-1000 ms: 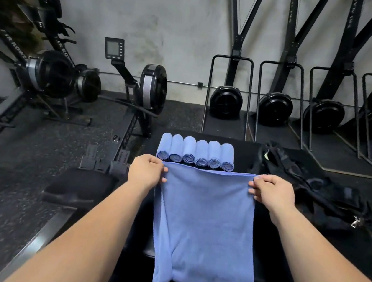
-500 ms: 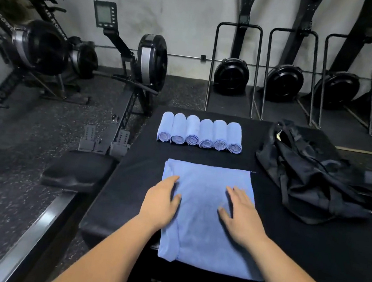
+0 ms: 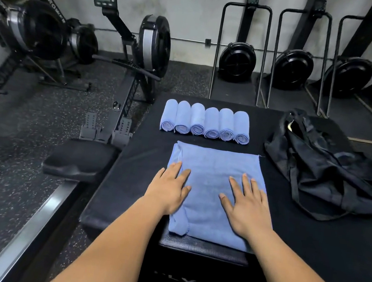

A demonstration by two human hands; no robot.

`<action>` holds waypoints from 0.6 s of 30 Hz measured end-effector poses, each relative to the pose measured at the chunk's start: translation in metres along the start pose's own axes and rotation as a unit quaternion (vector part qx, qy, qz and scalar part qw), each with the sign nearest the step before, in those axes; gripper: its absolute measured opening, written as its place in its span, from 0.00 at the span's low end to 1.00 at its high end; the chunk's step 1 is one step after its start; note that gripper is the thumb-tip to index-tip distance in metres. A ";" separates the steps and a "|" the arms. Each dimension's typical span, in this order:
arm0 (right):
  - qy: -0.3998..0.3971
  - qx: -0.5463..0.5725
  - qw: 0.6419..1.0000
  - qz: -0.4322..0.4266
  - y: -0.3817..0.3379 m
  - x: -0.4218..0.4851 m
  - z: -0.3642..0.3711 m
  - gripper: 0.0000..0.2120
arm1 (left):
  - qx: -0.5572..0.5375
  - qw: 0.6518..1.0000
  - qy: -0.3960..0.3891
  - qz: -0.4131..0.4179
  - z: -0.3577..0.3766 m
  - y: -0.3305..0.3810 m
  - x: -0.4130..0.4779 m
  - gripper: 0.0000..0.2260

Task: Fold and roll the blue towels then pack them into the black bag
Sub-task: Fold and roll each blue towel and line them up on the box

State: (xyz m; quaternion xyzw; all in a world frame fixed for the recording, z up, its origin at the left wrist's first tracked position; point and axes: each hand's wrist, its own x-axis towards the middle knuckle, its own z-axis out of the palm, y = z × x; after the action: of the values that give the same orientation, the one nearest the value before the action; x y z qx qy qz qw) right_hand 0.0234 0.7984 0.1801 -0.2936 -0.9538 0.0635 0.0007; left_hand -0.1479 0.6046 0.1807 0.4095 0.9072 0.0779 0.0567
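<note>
A folded blue towel (image 3: 214, 168) lies flat on the black padded box (image 3: 309, 242). My left hand (image 3: 170, 187) rests palm down on the towel's left side, fingers spread. On the right half lies my right hand (image 3: 246, 205), also flat and spread. Neither hand grips anything. Behind the towel, several rolled blue towels (image 3: 205, 121) sit side by side in a row. The black bag (image 3: 324, 167) lies crumpled at the right of the box, its straps trailing toward the front.
A rowing machine (image 3: 129, 61) with its seat (image 3: 79, 158) and rail stands just left of the box. More rowers (image 3: 293, 67) stand upright against the back wall. The floor is dark speckled rubber.
My hands let go of the towel's far corners, drew back toward me and now lie flat on its middle. They have since spread slightly outward.
</note>
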 end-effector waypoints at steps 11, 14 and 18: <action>0.062 0.025 0.996 -0.063 -0.014 -0.021 -0.003 0.36 | -0.312 0.919 0.240 -0.025 0.003 -0.008 -0.062 0.07; 0.043 0.010 0.993 -0.109 -0.026 -0.046 0.010 0.37 | -0.274 0.927 0.257 -0.008 0.002 -0.001 -0.098 0.05; 0.041 -0.001 0.994 -0.104 -0.027 -0.056 0.017 0.37 | -0.189 0.954 0.228 0.048 0.009 0.022 -0.123 0.17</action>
State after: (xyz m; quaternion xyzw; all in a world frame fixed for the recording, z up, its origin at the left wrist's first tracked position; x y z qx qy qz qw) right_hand 0.0541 0.7433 0.1686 -0.1949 -0.9785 0.0502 0.0457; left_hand -0.0488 0.5273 0.1807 0.4058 0.8441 0.3415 -0.0788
